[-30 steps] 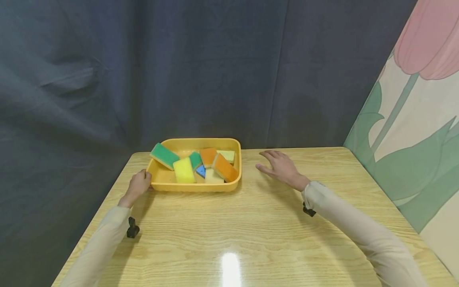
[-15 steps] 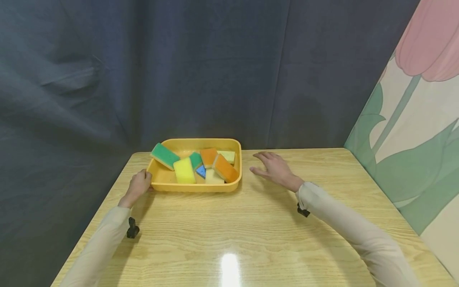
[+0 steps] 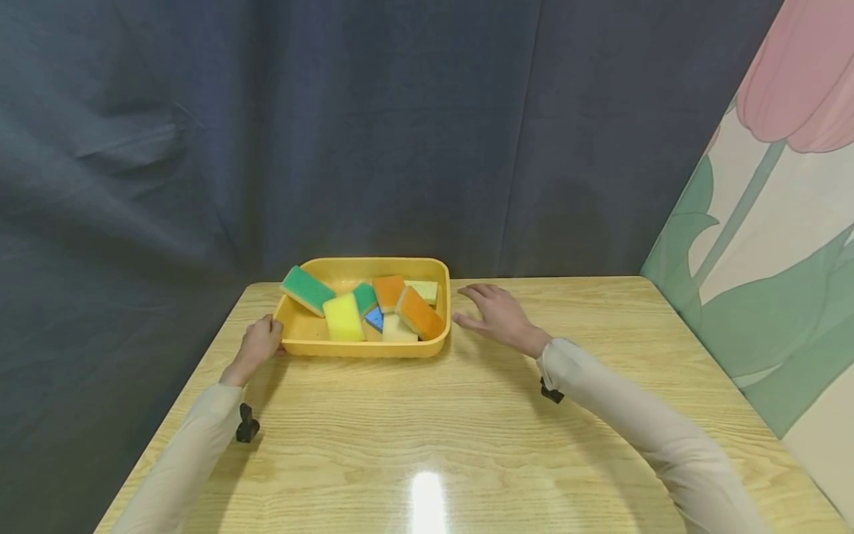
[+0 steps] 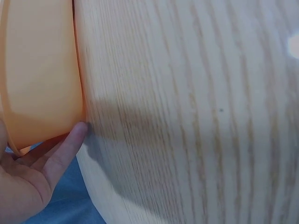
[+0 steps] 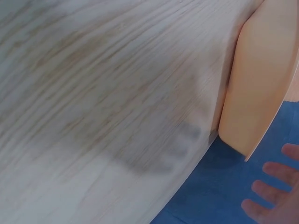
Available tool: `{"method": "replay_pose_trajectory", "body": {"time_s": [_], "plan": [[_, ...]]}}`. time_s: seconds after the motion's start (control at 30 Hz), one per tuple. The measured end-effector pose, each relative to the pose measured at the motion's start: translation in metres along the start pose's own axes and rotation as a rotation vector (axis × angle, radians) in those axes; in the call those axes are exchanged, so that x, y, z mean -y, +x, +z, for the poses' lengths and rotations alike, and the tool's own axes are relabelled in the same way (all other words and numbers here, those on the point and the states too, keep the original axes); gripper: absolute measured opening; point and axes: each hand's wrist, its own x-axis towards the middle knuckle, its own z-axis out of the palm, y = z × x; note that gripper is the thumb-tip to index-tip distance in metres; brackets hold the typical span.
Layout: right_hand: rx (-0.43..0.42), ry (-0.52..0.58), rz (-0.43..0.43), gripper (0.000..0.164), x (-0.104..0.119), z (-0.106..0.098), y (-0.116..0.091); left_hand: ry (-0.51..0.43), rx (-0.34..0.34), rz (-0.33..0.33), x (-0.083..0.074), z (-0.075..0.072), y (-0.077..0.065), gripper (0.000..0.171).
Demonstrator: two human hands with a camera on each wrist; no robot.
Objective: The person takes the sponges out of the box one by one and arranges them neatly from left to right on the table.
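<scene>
A yellow plastic basin [image 3: 360,348] stands at the back of the table, holding several sponges. My left hand [image 3: 259,345] grips its left end; in the left wrist view the fingers [image 4: 65,151] lie along the outer wall, with the thumb up by the rim. Just off the basin's right end, my right hand [image 3: 497,319] hovers with fingers spread, holding nothing. Inside are a green sponge [image 3: 307,290] leaning over the left rim, a yellow sponge [image 3: 343,317], an orange sponge [image 3: 420,314] on the right and a small blue piece [image 3: 375,319].
The wooden table [image 3: 414,415] spreads in front of the basin. A dark blue curtain [image 3: 400,133] hangs right behind the table's back edge. On the right, a wall with a painted tulip [image 3: 794,81] runs along the table.
My right hand has moved left, closer to the basin's right end, its fingers still spread. The left hand, the basin and the sponges have stayed in place.
</scene>
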Motion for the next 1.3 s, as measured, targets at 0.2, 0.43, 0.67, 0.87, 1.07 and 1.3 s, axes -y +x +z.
{"method": "replay_pose_trajectory", "body": {"time_s": [0.2,0.43,0.67,0.87,1.07,1.3], "plan": [[-0.007,-0.016,-0.051,0.065,0.012,0.001,0.007,0.021,-0.011,0.002,-0.002,-0.002,-0.002,0.032],[0.024,-0.013,-0.017,0.066,0.018,0.002,0.012,0.008,-0.001,0.009,-0.001,0.0,-0.001,0.032],[0.037,-0.016,-0.029,0.066,0.026,0.008,0.02,0.033,-0.01,-0.006,-0.003,-0.002,-0.002,0.031],[0.057,-0.031,-0.051,0.071,0.039,0.007,0.025,0.026,-0.02,-0.002,-0.003,-0.001,-0.001,0.032],[0.052,-0.028,-0.046,0.07,0.044,0.011,0.031,0.007,-0.018,-0.011,-0.003,-0.001,0.0,0.032],[0.081,-0.042,-0.027,0.071,0.047,0.02,0.036,0.0,-0.033,-0.02,-0.005,0.0,-0.003,0.032]]}}
